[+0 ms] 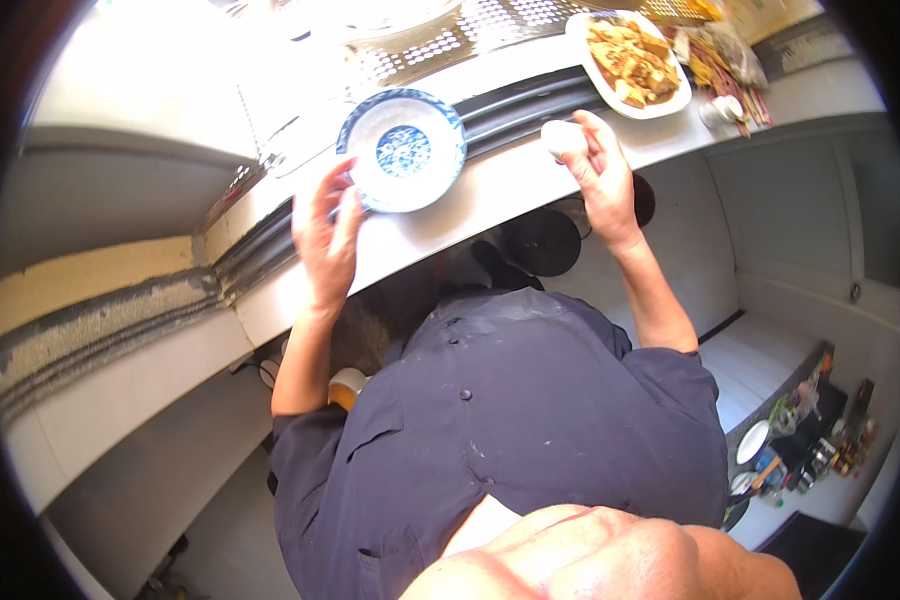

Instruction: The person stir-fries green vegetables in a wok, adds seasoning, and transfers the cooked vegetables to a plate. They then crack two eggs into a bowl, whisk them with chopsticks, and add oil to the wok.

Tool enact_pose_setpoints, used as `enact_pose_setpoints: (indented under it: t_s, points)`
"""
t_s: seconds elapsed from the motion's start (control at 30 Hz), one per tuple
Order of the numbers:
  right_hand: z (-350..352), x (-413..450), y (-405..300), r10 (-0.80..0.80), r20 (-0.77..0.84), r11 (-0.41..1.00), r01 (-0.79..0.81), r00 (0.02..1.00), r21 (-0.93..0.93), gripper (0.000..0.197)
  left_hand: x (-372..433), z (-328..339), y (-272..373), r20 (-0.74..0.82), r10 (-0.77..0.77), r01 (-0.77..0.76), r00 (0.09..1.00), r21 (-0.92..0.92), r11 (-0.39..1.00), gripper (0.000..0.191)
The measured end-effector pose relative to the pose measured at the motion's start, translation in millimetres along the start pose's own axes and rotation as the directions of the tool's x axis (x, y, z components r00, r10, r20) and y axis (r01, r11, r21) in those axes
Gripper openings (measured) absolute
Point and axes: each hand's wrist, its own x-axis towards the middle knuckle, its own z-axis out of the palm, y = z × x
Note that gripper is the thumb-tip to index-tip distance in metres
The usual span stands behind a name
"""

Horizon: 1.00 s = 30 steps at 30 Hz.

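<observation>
A white egg (562, 140) is held between the fingertips and thumb of my right hand (604, 176), above the counter's front edge. A blue-and-white patterned bowl (403, 150) stands on the sill of the counter. My left hand (330, 232) is at the bowl's left rim, fingers apart and a little blurred; whether they touch the rim I cannot tell. Up and to the right of the egg, a white dish (679, 109) holds pieces of brown-yellow cooked food in sauce.
A small white bottle (721, 111) stands right of the dish, by packets and plastic bags (735, 56). Behind the bowl lies a perforated metal surface (487, 30). A dark round object (544, 241) is below the counter. Plates and bottles stand on a surface at the lower right.
</observation>
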Motion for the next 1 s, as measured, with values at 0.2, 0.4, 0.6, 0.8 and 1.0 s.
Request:
enact_pose_setpoints:
  t_s: [0.2, 0.4, 0.6, 0.8, 1.0]
  points:
    - [57, 48, -11, 0.301, 0.497, 0.903, -0.411, 0.814, 0.125, 0.044, 37, 36, 40, 0.337, -0.036, 0.047, 0.941, -0.025, 0.999, 0.039]
    - [89, 67, -4, 0.329, 0.541, 0.919, -0.394, 0.774, 0.006, 0.041, 50, 34, 17, 0.287, 0.044, -0.021, 0.957, -0.085, 0.996, 0.043]
    - [105, 79, 10, 0.281, 0.570, 0.950, -0.307, 0.772, -0.052, 0.035, 53, 42, 11, 0.156, -0.110, 0.130, 0.982, -0.128, 0.983, 0.034]
    - [109, 81, 2, 0.085, 0.529, 0.987, 0.001, 0.844, -0.159, 0.034, 54, 42, -9, 0.092, -0.137, 0.152, 0.986, -0.188, 0.970, 0.032]
    - [104, 83, 17, 0.008, 0.570, 0.929, 0.205, 0.821, -0.308, 0.036, 52, 43, -7, 0.094, -0.208, 0.217, 0.974, -0.103, 0.971, 0.030]
